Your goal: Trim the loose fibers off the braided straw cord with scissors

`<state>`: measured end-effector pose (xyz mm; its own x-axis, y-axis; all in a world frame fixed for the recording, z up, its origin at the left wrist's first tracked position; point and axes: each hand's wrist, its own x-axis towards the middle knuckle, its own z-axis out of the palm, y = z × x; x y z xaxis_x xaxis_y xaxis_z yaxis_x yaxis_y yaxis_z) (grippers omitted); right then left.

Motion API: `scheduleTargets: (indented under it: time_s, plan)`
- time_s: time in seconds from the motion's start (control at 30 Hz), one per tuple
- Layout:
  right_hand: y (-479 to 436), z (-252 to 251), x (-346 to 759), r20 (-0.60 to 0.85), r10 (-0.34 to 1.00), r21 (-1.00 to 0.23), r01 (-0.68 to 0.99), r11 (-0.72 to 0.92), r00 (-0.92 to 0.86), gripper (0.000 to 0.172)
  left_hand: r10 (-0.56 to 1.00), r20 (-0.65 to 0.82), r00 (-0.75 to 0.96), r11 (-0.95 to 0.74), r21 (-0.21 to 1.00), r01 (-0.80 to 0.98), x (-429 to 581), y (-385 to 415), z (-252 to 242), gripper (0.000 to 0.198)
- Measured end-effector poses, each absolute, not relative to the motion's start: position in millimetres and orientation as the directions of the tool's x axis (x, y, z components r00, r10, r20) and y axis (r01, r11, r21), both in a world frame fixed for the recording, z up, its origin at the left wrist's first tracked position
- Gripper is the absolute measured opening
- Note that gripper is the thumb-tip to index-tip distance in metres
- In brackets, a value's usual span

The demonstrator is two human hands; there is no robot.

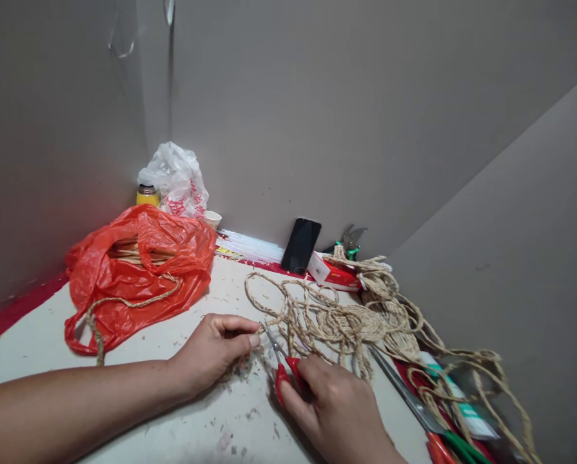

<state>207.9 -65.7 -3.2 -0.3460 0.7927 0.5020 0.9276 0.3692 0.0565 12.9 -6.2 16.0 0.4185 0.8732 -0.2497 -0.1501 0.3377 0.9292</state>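
My left hand (pixel 223 351) pinches a piece of braided straw cord (pixel 267 324) between thumb and fingers near the middle of the table. My right hand (pixel 336 403) holds small scissors with red handles (pixel 283 374); their blades point up and left, close to my left fingertips and the cord. What lies beneath my left hand is partly hidden, with some straw showing there. Just behind my hands a large loose heap of braided cord (pixel 349 322) spreads to the right.
A red plastic bag (pixel 191 248) with straw coils sits at left. Behind it are a yellow jar (pixel 147 196), a white bag (pixel 176 177) and a paper cup (pixel 213 220). A phone (pixel 301 246) leans on the wall. Large shears (pixel 414 403) lie at right.
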Motion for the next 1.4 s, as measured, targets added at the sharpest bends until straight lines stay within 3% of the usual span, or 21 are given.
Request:
scheduleTargets:
  time_s: [0.2,0.47,0.6,1.03,1.4]
  plan:
    - [-65,-3,212,0.504,0.782,0.043,0.915,0.402,-0.367,0.027,0.866,-0.250,0.432,0.356,0.916,-0.185,13,-7,17,0.038]
    - [-65,-3,212,0.500,0.805,-0.064,0.914,0.401,-0.319,0.024,0.881,-0.207,0.425,0.301,0.939,-0.168,12,-5,18,0.036]
    - [-65,-3,210,0.473,0.825,-0.024,0.931,0.363,-0.310,0.019,0.892,-0.177,0.415,0.261,0.953,-0.153,12,-4,15,0.035]
    - [-65,-4,212,0.449,0.818,-0.035,0.908,0.418,-0.359,0.024,0.893,-0.176,0.413,0.262,0.952,-0.159,13,-2,13,0.035]
    - [-65,-6,210,0.382,0.855,-0.127,0.897,0.424,-0.351,0.031,0.890,-0.177,0.420,0.264,0.952,-0.158,14,-2,9,0.033]
